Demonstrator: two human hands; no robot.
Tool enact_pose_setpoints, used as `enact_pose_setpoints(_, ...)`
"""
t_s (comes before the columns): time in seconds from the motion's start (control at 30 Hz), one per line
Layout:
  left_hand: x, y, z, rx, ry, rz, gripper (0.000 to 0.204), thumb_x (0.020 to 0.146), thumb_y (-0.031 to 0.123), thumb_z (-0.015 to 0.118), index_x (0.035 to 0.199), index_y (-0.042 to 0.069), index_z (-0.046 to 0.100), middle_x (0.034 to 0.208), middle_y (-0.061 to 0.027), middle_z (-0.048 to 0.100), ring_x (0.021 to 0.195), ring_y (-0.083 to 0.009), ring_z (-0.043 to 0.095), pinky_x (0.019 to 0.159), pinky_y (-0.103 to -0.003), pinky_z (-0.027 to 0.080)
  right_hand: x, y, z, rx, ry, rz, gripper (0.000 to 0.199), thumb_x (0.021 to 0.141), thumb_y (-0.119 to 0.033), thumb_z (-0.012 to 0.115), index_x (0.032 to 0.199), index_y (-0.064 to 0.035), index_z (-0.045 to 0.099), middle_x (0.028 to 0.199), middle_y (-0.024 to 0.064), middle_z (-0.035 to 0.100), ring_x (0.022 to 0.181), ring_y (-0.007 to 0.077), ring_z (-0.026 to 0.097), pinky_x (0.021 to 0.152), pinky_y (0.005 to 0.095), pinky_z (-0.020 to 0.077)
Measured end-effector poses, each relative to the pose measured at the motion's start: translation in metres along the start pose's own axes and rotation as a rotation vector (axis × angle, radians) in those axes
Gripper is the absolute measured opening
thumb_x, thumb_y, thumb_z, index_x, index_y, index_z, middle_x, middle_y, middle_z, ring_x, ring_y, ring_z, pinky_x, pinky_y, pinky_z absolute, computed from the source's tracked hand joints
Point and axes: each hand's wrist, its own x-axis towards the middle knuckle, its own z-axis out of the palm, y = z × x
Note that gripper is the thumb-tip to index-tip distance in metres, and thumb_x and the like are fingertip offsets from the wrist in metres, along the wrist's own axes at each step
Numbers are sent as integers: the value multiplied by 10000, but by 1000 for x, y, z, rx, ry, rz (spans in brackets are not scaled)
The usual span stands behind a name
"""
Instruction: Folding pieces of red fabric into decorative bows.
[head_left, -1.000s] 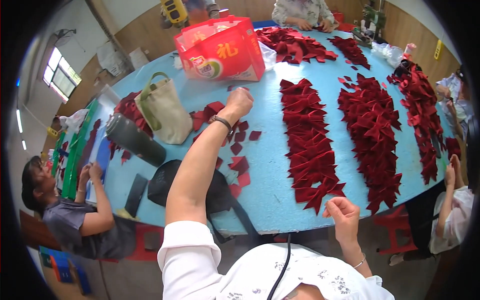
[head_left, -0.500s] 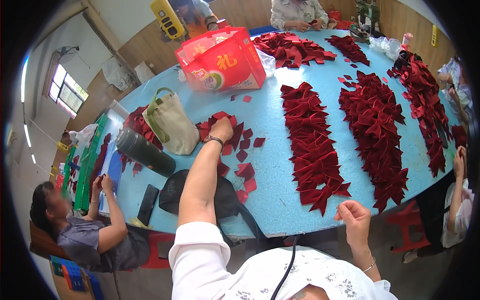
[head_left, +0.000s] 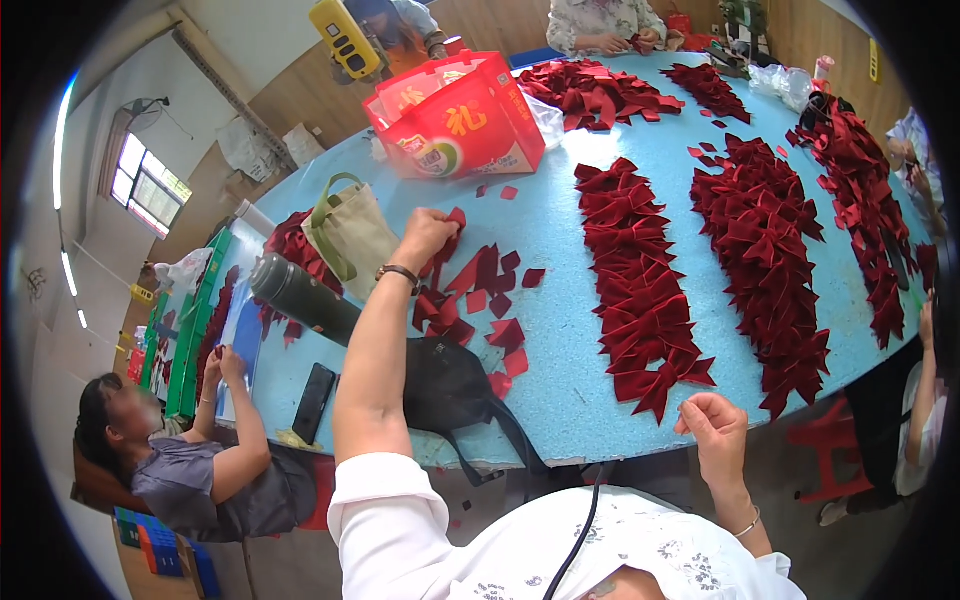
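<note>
My left hand (head_left: 428,236) reaches out over the table beside the cream canvas bag. Its fingers are closed on a dark red velvet piece (head_left: 455,226) that sticks out past the fingertips. Just on the near side of that hand lies a loose heap of velvet pieces (head_left: 442,316), with more cut pieces (head_left: 484,268) scattered to its right. My right hand (head_left: 716,432) is held at the table's near edge, thumb and curled fingers together; whether they pinch anything small is hidden. Past it lies a long row of dark red velvet bows (head_left: 640,290).
On the blue table (head_left: 560,400) stand a cream bag (head_left: 352,238), a red gift bag (head_left: 480,120) and a dark flask (head_left: 300,300). A phone (head_left: 314,402) and black bag (head_left: 440,390) lie nearer. More bows (head_left: 765,260) lie rightward. Co-workers (head_left: 200,450) sit around.
My left hand has drawn up and leftward off the heap, nearer the cream bag, with the velvet piece in its fingers. The right hand has barely moved. The whole view has shifted slightly.
</note>
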Motion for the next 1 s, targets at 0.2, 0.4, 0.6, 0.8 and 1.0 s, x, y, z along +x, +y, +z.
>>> enact_pose_setpoints(0.2, -33, 44, -54, -496, -73, 145, 141, 865, 141, 636, 841, 11, 683, 765, -31, 658, 686, -101, 611, 663, -251, 493, 2, -11, 14, 14, -84, -54, 109, 876, -81, 609, 819, 6, 637, 654, 43, 622, 600, 82, 576, 560, 201, 442)
enact_pose_setpoints(0.4, -84, 81, -78, -689, -102, 281, 165, 904, 146, 604, 953, -2, 658, 835, -47, 662, 744, -117, 619, 712, -259, 504, 22, -39, 34, -18, -160, -189, 82, 874, -56, 602, 840, 14, 628, 666, 46, 624, 608, 91, 581, 573, 208, 456)
enact_pose_setpoints(0.6, -126, 113, -79, -700, -178, 350, 160, 909, 129, 595, 964, -11, 651, 843, -57, 662, 736, -113, 611, 702, -240, 501, 66, -66, 76, -209, -244, -550, 260, 817, -26, 656, 1056, 22, 567, 950, 83, 642, 864, 112, 603, 751, 247, 485)
enact_pose_setpoints(0.8, -171, 147, -80, -566, -206, 477, 159, 882, 117, 612, 934, -26, 659, 782, -26, 627, 630, -64, 538, 570, -199, 429, 104, -88, 144, -196, -129, -904, 486, 787, -114, 729, 1195, 4, 492, 1090, 127, 618, 1012, 187, 598, 850, 316, 478)
enact_pose_setpoints(1.0, -204, 168, -91, -532, -194, 457, 171, 869, 150, 634, 893, -17, 662, 713, 15, 578, 555, -27, 468, 477, -172, 339, 123, -90, 173, -138, -370, -801, 253, 872, -140, 638, 1042, 25, 547, 869, 114, 644, 806, 158, 625, 699, 292, 491)
